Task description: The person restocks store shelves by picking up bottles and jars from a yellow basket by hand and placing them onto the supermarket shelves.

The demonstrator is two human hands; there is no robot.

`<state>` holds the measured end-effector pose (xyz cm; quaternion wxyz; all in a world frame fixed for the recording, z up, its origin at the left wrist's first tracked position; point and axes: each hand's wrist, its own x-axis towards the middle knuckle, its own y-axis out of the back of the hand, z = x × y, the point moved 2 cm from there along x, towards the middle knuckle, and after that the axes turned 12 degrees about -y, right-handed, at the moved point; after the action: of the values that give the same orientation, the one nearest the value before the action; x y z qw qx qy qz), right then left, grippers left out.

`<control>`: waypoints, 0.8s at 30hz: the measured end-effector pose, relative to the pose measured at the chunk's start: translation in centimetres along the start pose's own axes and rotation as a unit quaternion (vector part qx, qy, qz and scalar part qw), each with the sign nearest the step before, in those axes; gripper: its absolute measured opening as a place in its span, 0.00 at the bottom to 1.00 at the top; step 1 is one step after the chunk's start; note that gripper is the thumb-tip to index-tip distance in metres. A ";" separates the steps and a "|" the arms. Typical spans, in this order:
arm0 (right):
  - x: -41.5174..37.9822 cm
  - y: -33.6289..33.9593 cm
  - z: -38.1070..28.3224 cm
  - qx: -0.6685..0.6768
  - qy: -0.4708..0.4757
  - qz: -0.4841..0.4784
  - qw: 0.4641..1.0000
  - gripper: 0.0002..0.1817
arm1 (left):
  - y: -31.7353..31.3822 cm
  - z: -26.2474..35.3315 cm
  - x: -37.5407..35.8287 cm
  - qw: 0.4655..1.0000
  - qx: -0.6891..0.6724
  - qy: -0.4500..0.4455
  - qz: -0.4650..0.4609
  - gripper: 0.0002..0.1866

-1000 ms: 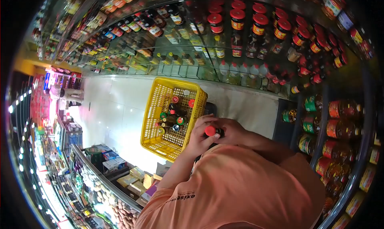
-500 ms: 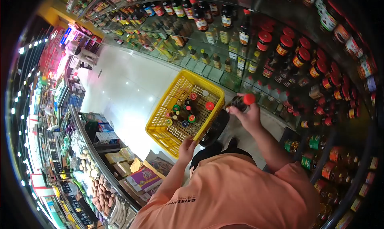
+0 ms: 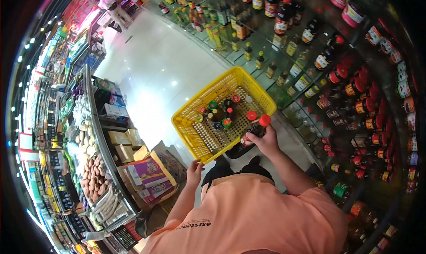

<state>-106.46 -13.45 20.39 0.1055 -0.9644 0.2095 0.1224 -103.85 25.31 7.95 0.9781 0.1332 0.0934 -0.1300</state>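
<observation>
My right hand (image 3: 267,141) is wrapped round a dark sauce bottle (image 3: 254,132) with a red cap and a light label. The bottle is tilted over the near right rim of a yellow plastic basket (image 3: 184,132). Curled fingers of my left hand (image 3: 194,171) are at the basket's near left corner. Inside the basket, several bottles and jars stand grouped, among them a green-capped bottle (image 3: 226,122) and a red-lidded jar (image 3: 235,98). A dark object below the basket's near side is mostly hidden.
Glass shelves with sauce bottles (image 3: 281,21) and red-lidded jars (image 3: 339,73) line the right. On the left is a produce stand (image 3: 95,174), with cardboard boxes (image 3: 148,172) beside it. A person (image 3: 116,14) stands far down the pale floor (image 3: 151,54).
My right hand has brought the sauce bottle from beside the shelves leftward and down to the basket's near rim. The view has shifted, and my left hand sits nearer the basket's corner.
</observation>
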 end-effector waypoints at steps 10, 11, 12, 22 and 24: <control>-5.0 -13.5 9.0 -0.217 -0.040 0.041 0.974 0.34 | 18.4 -16.3 -3.5 0.992 0.010 0.125 0.010 0.18; -5.5 -15.7 9.5 -0.231 -0.043 0.042 0.971 0.34 | 21.2 -17.7 -4.0 0.991 0.011 0.134 0.009 0.18; -5.7 -17.8 10.6 -0.236 -0.062 0.045 0.969 0.33 | 24.0 -19.3 -4.4 0.987 -0.001 0.163 -0.003 0.18; -3.9 -40.4 11.5 -0.248 -0.028 -0.004 0.968 0.28 | 46.1 -29.2 -14.6 0.958 0.030 0.286 -0.015 0.19; -3.0 -42.9 12.2 -0.297 -0.013 0.002 0.955 0.26 | 48.2 -35.7 -18.0 0.933 0.054 0.354 0.043 0.20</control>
<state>-92.98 28.93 16.21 -0.1831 -0.9500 0.1641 0.1923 -112.79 84.44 -10.57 0.8777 0.2271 0.4204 -0.0373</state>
